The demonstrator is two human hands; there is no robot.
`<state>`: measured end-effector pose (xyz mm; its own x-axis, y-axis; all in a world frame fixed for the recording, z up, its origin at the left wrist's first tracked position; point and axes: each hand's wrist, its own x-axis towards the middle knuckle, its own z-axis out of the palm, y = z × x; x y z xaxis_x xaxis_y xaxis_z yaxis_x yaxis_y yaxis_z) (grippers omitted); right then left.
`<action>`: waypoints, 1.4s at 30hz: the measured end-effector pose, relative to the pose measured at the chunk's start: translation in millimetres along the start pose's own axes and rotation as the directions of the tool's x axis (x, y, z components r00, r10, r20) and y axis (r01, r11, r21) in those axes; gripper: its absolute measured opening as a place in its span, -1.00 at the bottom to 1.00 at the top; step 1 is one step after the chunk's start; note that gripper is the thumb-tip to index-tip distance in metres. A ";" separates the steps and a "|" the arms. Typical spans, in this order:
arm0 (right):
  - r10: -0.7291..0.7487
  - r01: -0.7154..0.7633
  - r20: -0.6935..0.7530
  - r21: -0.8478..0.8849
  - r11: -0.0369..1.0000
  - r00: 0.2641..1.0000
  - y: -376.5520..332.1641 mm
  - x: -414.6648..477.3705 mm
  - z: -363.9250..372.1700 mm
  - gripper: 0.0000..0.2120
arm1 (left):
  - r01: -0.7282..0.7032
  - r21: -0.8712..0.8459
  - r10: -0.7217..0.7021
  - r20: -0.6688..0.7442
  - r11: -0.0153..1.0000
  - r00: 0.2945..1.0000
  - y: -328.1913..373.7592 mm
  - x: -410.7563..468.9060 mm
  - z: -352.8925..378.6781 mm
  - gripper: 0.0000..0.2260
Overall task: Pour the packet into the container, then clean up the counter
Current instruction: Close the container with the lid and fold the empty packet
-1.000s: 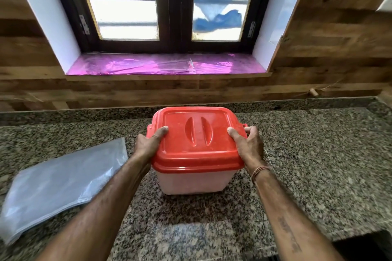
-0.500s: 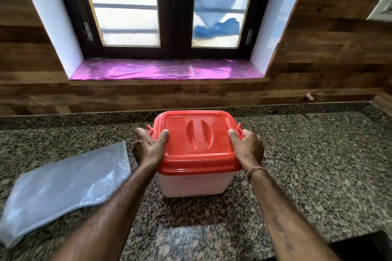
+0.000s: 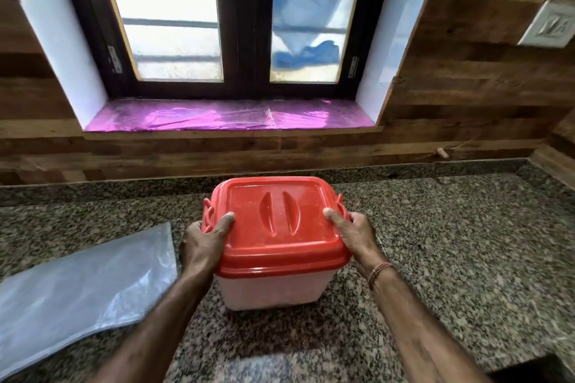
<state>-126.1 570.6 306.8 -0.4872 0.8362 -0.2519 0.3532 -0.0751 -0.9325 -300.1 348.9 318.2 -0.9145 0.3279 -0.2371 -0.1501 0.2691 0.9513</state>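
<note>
A white plastic container (image 3: 273, 291) with a red lid (image 3: 277, 221) stands on the granite counter (image 3: 451, 242), in the middle of the view. My left hand (image 3: 203, 242) grips the lid's left side, thumb on top. My right hand (image 3: 357, 236) grips the right side the same way. The lid sits flat on the container. An empty, flat, clear plastic packet (image 3: 77, 286) lies on the counter to the left, close to my left forearm but apart from the container.
A wooden wall and a window with a pink-covered sill (image 3: 227, 116) rise behind the counter. A white switch plate (image 3: 550, 26) hangs on the right wall. The counter's front edge drops off at the lower right (image 3: 544, 367).
The container with both hands on it has shifted slightly away from me toward the wall, and the view has tilted upward. The packet has not moved.
</note>
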 end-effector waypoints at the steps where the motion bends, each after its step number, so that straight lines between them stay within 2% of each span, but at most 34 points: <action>1: 0.007 -0.007 -0.017 -0.003 1.000 1.000 -0.8 4.9 0.7 -0.50 | 0.006 -0.024 -0.006 -0.014 1.000 1.000 3.3 0.7 2.0 -0.50; 4: -0.004 -0.001 -0.053 -0.097 0.995 0.999 -10.2 30.0 5.8 -0.37 | 0.010 -0.039 -0.012 -0.046 0.999 0.999 17.1 18.2 11.6 -0.53; 7: -0.039 0.032 -0.055 -0.122 0.992 0.998 -27.9 65.1 12.0 -0.37 | 0.003 0.018 -0.002 -0.067 1.000 0.998 36.1 48.7 20.1 -0.51; 11: -0.094 0.092 -0.029 -0.055 0.994 0.995 -66.4 110.7 19.4 -0.70 | 0.007 0.082 0.003 -0.129 0.997 0.992 59.7 96.0 35.2 -0.54; 12: -0.096 0.095 -0.020 -0.045 0.994 0.995 -73.0 124.7 20.3 -0.73 | 0.005 0.093 0.008 -0.141 0.996 0.990 64.7 106.1 40.8 -0.55; 18: -0.061 0.060 -0.020 -0.074 0.995 0.998 -88.4 191.6 37.4 -0.69 | 0.050 0.154 -0.022 -0.175 0.987 0.984 73.4 162.1 65.6 -0.45; 22: -0.056 0.052 -0.037 -0.109 0.993 0.998 -82.1 204.5 43.6 -0.61 | 0.052 0.149 -0.024 -0.184 0.988 0.983 67.1 177.3 72.9 -0.50; 28: -0.079 0.072 -0.054 -0.120 0.990 0.995 -71.6 206.7 48.1 -0.61 | 0.046 0.096 -0.031 -0.152 0.994 0.988 57.8 184.7 74.6 -0.47; 31: -0.062 0.057 -0.054 -0.091 0.994 0.997 -71.2 209.3 48.4 -0.56 | 0.058 0.109 -0.043 -0.141 0.992 0.989 57.2 187.1 72.9 -0.40; 35: -0.065 0.064 -0.005 -0.112 0.992 0.998 -76.0 203.1 45.1 -0.48 | 0.030 0.146 -0.009 -0.143 0.989 0.990 52.7 182.0 68.1 -0.14; 36: -0.100 0.096 -0.019 -0.169 0.981 0.995 -76.2 196.5 44.7 -0.38 | 0.010 0.147 0.012 -0.145 0.989 0.989 51.5 174.3 66.4 -0.10; 38: -0.250 0.195 -0.117 -0.352 0.916 0.961 -71.9 176.4 49.2 -0.22 | -0.034 0.146 0.059 -0.172 0.989 0.983 42.1 159.6 57.5 -0.16; 40: -0.438 0.306 -0.189 -0.482 0.821 0.879 -69.9 143.0 65.3 -0.22 | -0.043 0.178 0.081 -0.214 0.983 0.973 23.6 143.8 38.1 -0.24; 42: -0.596 0.440 -0.180 -0.518 0.734 0.783 -67.1 107.8 86.9 -0.26 | -0.039 0.226 0.095 -0.243 0.973 0.965 0.7 130.2 13.2 -0.27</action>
<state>-271.7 618.5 319.7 -0.4483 0.7970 0.4049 0.4584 0.5938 -0.6613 -414.3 403.8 285.4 -0.9884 0.1218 -0.0908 -0.0258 0.4543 0.8905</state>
